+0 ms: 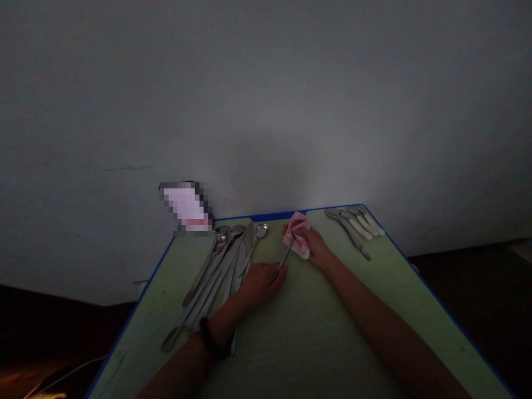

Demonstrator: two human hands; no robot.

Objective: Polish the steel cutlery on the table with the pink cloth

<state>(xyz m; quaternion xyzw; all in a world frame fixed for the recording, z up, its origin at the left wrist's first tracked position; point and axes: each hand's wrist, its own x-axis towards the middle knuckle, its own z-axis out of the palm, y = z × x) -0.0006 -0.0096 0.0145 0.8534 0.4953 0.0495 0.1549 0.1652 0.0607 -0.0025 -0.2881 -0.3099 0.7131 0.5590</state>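
My left hand (261, 284) is closed on the handle end of a metal utensil (285, 258) that slants up toward my right hand. My right hand (312, 244) grips a pink and white cloth (296, 235), which is wrapped round the utensil's far end. Both hands rest low over a green table (316, 332) with a blue rim. Which kind of utensil it is stays hidden under the cloth.
A row of several metal spoons and knives (216, 271) lies left of my left hand. Several utensils with pale handles (358, 225) lie at the table's far right corner. A blurred pink object (187, 206) stands at the far left corner against a grey wall.
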